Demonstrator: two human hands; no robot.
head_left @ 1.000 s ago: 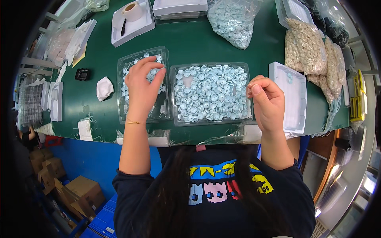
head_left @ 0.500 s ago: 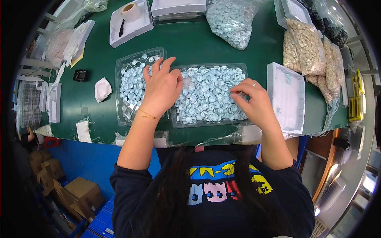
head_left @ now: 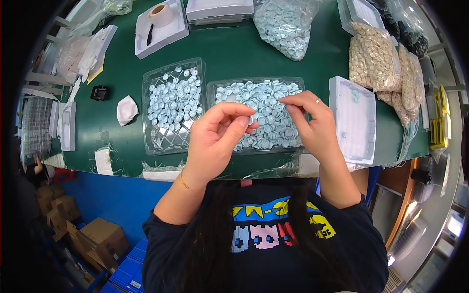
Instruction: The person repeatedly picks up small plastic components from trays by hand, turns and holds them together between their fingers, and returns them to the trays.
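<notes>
Two clear plastic trays stand side by side on the green table (head_left: 234, 53). The left tray (head_left: 172, 105) is partly filled with small pale-blue round caps. The right tray (head_left: 259, 115) is heaped with the same caps. My left hand (head_left: 215, 136) hovers over the right tray's near left part and pinches one small cap (head_left: 250, 119) between thumb and forefinger. My right hand (head_left: 312, 127), with a ring on it, is over the same tray's right half; its thumb and forefinger are pinched together among the caps, and what they hold is too small to tell.
A white tray (head_left: 352, 119) lies right of the cap trays. Bags of beige pieces (head_left: 378, 58) and a bag of blue caps (head_left: 283, 24) lie behind. A white box with a tape roll (head_left: 161, 19), a crumpled white piece (head_left: 127, 110) and cardboard boxes (head_left: 93, 239) on the floor are at left.
My left hand has moved from the left tray across to the right tray and now pinches a cap. My right hand has come down from the table's near edge onto the heap.
</notes>
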